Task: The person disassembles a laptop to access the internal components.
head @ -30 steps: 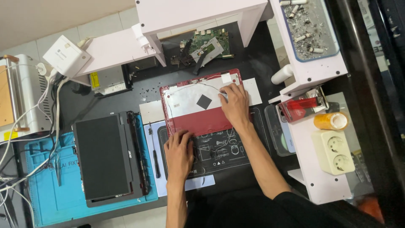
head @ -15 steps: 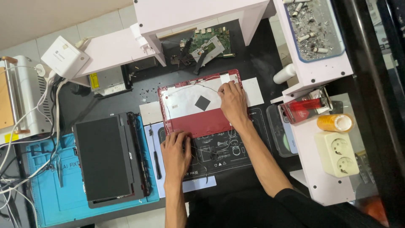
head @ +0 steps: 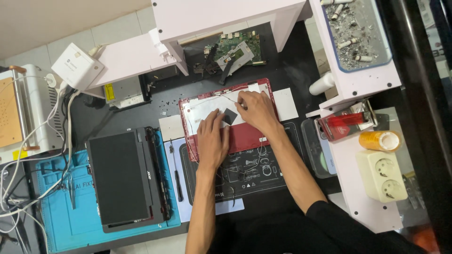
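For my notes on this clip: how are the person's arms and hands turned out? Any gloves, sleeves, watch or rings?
Both hands are bare: no gloves on the left hand or the right hand. No watch, strap or ring shows on either wrist or finger. The forearms are uncovered; the right arm ends at a short black sleeve near the elbow. The left arm's upper part leaves the frame, so its sleeve cannot be seen.

Two bare forearms run up from the bottom edge, with no watch, ring, band or glove on either. The left hand [head: 213,140] and the right hand [head: 256,110] are both uncovered, and their nails are too small to make out. A black short sleeve [head: 329,214] ends above the right elbow, and the same dark cloth covers the body below.
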